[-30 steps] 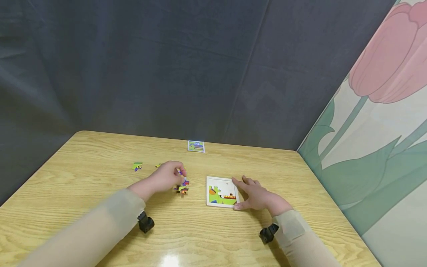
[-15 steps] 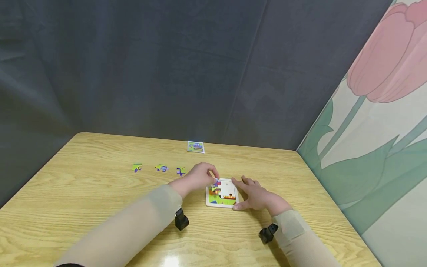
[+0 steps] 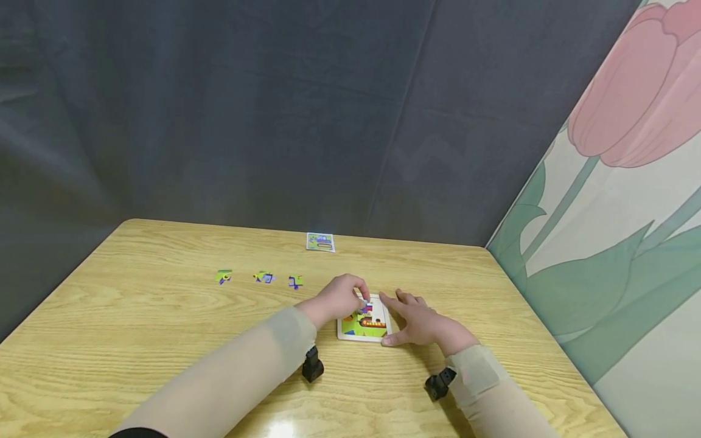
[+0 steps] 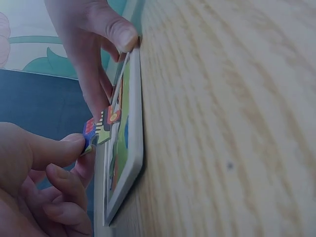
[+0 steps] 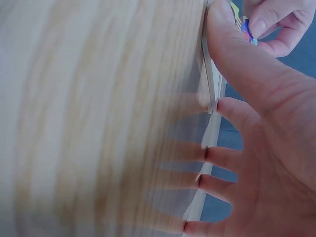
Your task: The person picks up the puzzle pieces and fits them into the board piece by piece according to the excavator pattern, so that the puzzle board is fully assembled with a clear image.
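My left hand (image 3: 341,298) pinches a jigsaw puzzle piece (image 4: 101,129) between thumb and fingers, over the puzzle tray (image 3: 350,337). In the left wrist view the piece is tilted, its lower end close over the tray's picture. Green pieces lie fitted along the tray's near side; the far right part shows white. My right hand (image 3: 418,319) rests at the tray's right edge, fingers spread, thumb at the near corner and forefinger at the far one. The right wrist view shows its other fingertips on the table.
Left of the tray, three loose puzzle pieces lie in a row: one green (image 3: 224,277), one in the middle (image 3: 265,277), one nearest the tray (image 3: 296,281). A small picture card (image 3: 320,242) lies near the table's back edge. A dark curtain (image 3: 263,121) hangs behind.
My left hand has picked up the puzzle piece from the table and carried it right, over the tray. The right hand has stayed at the tray's edge.
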### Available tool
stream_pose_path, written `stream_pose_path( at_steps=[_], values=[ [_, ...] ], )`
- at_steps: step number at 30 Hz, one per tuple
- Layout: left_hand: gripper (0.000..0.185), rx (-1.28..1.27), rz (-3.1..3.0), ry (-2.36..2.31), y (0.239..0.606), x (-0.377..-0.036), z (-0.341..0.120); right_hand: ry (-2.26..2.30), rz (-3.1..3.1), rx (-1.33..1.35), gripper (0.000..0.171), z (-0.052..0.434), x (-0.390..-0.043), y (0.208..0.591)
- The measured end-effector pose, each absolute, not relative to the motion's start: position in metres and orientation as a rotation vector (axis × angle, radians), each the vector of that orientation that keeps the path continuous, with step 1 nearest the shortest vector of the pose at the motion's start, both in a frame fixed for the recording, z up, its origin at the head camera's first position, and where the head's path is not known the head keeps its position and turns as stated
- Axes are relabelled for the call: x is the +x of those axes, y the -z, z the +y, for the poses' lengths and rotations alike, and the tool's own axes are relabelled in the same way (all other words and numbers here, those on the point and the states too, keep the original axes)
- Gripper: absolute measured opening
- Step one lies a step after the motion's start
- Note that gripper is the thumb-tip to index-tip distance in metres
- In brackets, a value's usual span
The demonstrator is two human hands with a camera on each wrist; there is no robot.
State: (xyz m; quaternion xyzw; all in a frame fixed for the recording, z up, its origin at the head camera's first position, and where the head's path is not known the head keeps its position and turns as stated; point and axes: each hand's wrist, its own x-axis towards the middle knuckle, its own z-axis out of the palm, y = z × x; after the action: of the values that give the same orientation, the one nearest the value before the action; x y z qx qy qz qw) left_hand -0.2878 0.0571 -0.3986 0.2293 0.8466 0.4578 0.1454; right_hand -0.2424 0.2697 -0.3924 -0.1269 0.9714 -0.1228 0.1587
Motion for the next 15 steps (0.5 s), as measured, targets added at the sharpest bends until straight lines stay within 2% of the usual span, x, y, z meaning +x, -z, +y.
stream_pose_path(
  at_steps=[15],
  values=[
    [0.017, 0.698, 2.534, -1.118, 0.4041, -0.2895, 0.0567, 0.342, 2.784, -0.363, 0.098, 0.2681, -0.2421, 0.3919]
  ],
)
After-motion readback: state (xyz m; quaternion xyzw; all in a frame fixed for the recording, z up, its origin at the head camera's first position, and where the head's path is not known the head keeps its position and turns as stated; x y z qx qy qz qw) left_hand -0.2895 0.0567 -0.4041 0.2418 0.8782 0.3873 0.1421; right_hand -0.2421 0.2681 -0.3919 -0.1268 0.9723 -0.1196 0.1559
